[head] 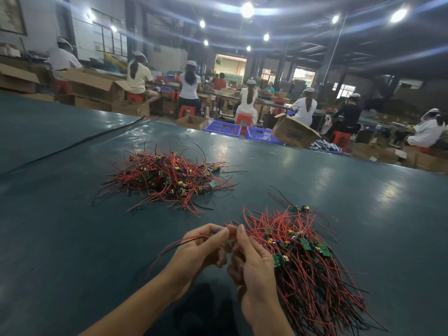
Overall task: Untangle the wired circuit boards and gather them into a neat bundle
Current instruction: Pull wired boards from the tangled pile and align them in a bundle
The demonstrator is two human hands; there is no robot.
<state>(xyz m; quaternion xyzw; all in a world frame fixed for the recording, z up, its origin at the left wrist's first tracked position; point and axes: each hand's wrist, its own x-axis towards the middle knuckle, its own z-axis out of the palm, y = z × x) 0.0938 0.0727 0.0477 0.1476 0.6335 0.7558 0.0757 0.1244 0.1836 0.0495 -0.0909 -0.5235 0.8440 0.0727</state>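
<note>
A tangled heap of small green circuit boards with red and black wires [169,177] lies on the dark green table, ahead and to the left. A combed bundle of wired boards [305,258] lies at the right, its wires trailing toward me. My right hand [252,267] rests against the bundle's left edge and grips it. My left hand [201,246] pinches one wired board between thumb and fingers, right beside my right fingertips; its red and black leads [169,248] hang out to the left.
A black cable [80,141] runs diagonally over the table's far left. Past the far table edge [266,141] stand blue crates [223,128], cardboard boxes [293,133], red stools and several seated people at other benches.
</note>
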